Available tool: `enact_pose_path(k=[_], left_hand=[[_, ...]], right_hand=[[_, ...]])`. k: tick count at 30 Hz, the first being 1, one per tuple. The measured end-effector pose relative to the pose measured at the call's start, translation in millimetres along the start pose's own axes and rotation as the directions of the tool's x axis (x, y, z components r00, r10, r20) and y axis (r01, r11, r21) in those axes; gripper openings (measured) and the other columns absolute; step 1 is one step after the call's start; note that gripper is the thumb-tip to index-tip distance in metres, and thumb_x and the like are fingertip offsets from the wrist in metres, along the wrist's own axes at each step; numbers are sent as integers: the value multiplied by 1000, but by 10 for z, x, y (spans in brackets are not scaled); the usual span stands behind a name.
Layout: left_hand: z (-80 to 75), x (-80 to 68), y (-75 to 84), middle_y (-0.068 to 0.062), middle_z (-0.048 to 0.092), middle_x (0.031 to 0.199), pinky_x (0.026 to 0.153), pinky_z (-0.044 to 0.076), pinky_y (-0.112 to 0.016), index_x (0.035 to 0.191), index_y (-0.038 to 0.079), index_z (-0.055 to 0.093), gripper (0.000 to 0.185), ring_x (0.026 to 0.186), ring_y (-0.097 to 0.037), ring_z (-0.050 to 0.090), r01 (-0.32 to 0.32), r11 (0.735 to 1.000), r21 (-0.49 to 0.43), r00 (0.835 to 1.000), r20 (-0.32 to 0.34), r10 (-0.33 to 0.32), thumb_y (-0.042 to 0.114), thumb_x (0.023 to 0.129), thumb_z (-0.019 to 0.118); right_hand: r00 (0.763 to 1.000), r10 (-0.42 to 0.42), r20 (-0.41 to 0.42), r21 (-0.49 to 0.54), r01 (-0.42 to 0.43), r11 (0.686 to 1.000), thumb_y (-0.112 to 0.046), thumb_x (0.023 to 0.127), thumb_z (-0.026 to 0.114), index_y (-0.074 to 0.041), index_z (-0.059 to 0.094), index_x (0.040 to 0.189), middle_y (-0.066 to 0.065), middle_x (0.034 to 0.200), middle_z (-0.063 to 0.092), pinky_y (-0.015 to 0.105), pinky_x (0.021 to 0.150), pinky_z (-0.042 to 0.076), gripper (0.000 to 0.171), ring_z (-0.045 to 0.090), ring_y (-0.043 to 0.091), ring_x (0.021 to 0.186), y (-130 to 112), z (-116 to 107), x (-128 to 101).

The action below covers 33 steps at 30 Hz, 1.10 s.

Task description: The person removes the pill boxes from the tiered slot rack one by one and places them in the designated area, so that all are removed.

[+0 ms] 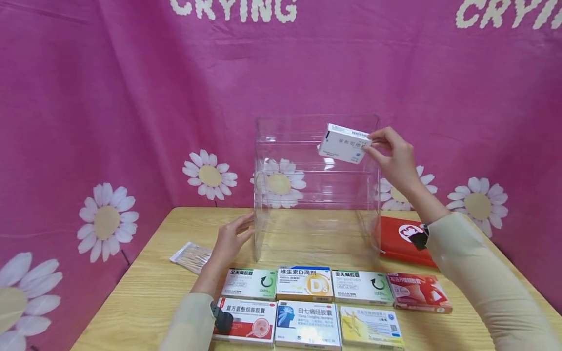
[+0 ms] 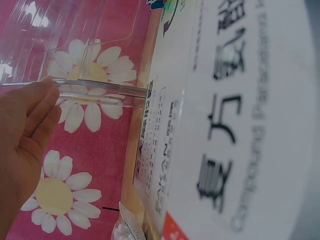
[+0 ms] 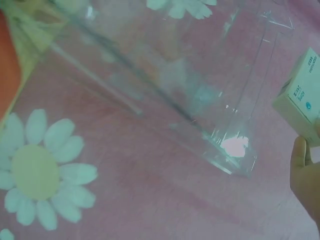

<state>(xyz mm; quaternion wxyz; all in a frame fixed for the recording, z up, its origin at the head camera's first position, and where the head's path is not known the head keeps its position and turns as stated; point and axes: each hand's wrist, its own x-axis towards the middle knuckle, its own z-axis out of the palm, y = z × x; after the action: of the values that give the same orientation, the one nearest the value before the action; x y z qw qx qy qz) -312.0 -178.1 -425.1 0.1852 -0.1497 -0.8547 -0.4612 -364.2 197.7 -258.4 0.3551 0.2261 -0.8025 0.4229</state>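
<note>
My right hand (image 1: 397, 158) pinches the right end of a white medicine box (image 1: 344, 144), held tilted in front of the upper part of a clear plastic tiered rack (image 1: 316, 170). In the right wrist view, the same medicine box (image 3: 302, 92) shows at the right edge, with the thumb against its lower side. My left hand (image 1: 231, 240) is at the rack's left side. The left wrist view shows the fingers of the left hand (image 2: 30, 120) fairly straight, touching the rack's clear edge (image 2: 107, 87).
Two rows of medicine boxes lie in front of the rack, among them a yellow-and-white vitamin D box (image 1: 304, 283) and a red box (image 1: 420, 292). A bag of cotton swabs (image 1: 191, 257) lies at left, a red pouch (image 1: 399, 239) at right. A pink curtain (image 1: 131, 97) hangs behind the wooden table (image 1: 153, 258).
</note>
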Motion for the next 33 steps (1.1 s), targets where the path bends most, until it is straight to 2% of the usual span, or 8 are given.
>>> enact_pose_path(k=[5,8,14,18,21,25,33], left_hand=[[-19,-3,-4,-21,67,124,96,57,-41,133,0,57,48,112,-36,67,4,1000,6,1000,-6,-4,-2,86,69],[-22,-11,4,-20,67,125,97,57,-40,134,1,57,48,113,-35,67,27,1000,4,1000,-2,-27,-1,87,68],[-5,-14,19,-20,66,127,99,56,-40,134,2,57,48,114,-35,67,56,998,4,998,2,-56,-1,87,68],[11,-12,26,-20,66,127,99,56,-41,134,1,57,48,114,-35,66,51,999,-2,999,8,-51,-1,87,68],[22,-11,24,-20,66,126,99,56,-41,133,1,58,48,114,-35,67,46,999,-5,999,8,-46,-1,87,68],[29,-12,18,-19,66,128,98,57,-40,133,1,58,47,113,-35,67,39,999,-10,999,-1,-39,-1,87,69],[27,-2,7,-20,66,126,99,56,-40,133,1,58,47,113,-34,67,39,999,-5,999,8,-39,0,87,69]], right_hand=[[999,10,31,2,-10,1000,0,85,71,5,61,109,-22,95,59,-4,82,48,26,57,-17,87,71,-191,-284],[998,8,57,6,-8,1000,3,85,71,5,61,109,-30,94,57,-5,82,48,26,57,-18,88,107,-299,-453],[996,-5,91,-30,8,1000,7,82,71,4,60,108,-29,99,57,-5,82,47,28,56,-19,92,197,-541,-822],[992,13,126,-6,-12,1000,13,80,70,5,60,108,-29,98,59,-4,74,51,31,59,-19,87,285,-712,-1074],[989,12,146,-2,-12,1000,16,78,70,5,60,107,-28,100,59,-4,77,50,32,60,-17,87,340,-820,-1251],[987,2,162,-44,5,999,18,75,72,3,62,106,-27,104,58,-6,84,46,36,57,-16,92,401,-933,-1474],[985,-12,173,-71,25,997,22,69,73,0,65,103,-22,102,61,-6,83,46,41,56,-12,93,523,-1111,-1904]])
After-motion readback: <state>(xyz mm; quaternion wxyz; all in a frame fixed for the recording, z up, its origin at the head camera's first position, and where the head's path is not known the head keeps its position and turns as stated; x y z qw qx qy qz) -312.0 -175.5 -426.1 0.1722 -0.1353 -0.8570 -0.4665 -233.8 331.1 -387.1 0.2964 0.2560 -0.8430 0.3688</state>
